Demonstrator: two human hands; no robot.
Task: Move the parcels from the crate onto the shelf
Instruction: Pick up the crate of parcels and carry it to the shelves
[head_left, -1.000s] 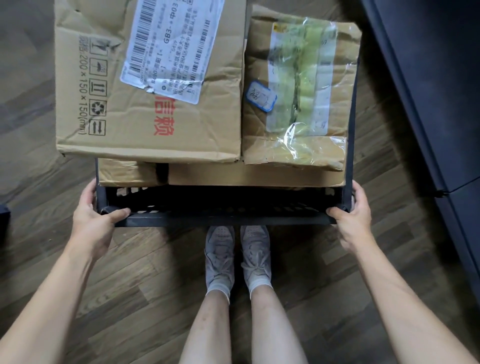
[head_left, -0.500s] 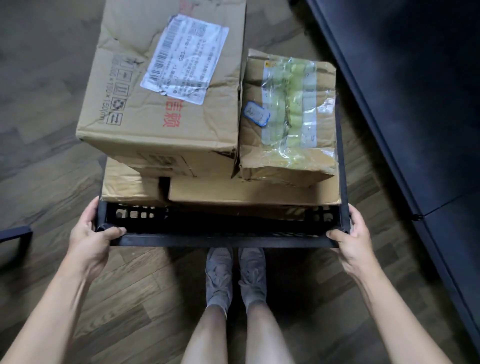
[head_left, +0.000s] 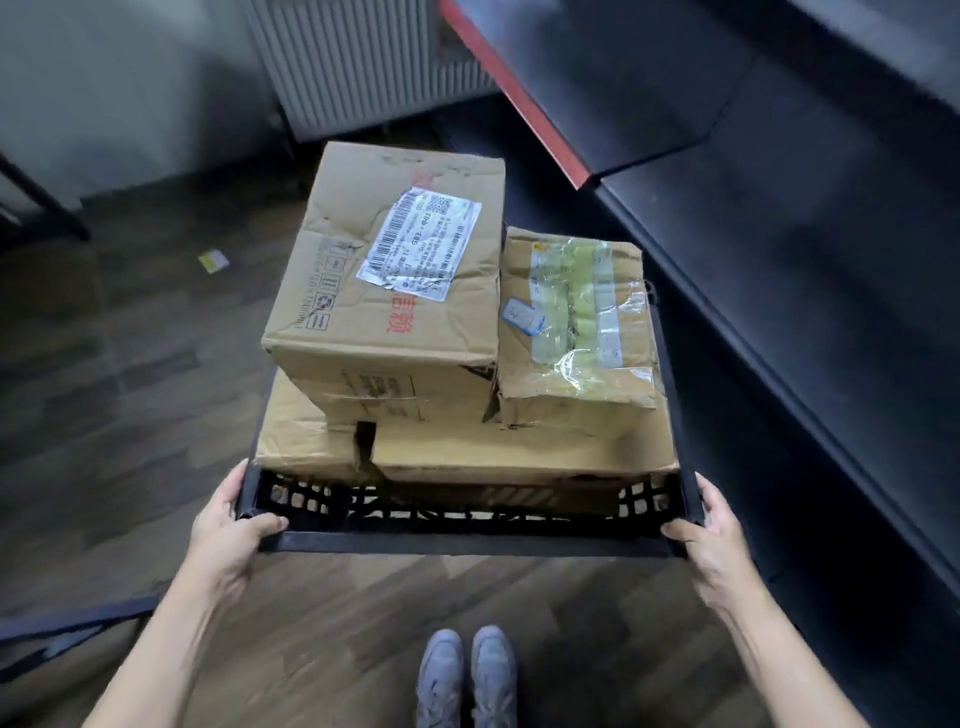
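Dark wood-plank floor (head_left: 130, 415) runs under everything; a ribbed grey panel (head_left: 363, 62) stands at the far wall, and a dark shelf (head_left: 805, 260) with a red front edge rises along the right side. A small yellow scrap (head_left: 213, 260) lies on the floor at far left. One black lattice crate (head_left: 467, 543) is held off the floor above two grey shoes (head_left: 466, 675). Four cardboard parcels fill it: a large box with a white label (head_left: 395, 291) on top at left, a taped box (head_left: 576, 322) beside it at right, and two flatter boxes beneath (head_left: 306, 431) (head_left: 519, 447). The left hand (head_left: 228, 530) is closed on the near-left corner of the crate, thumb over the rim; the right hand (head_left: 711, 540) is closed likewise on the near-right corner. The parcels sit just beyond both hands, between them
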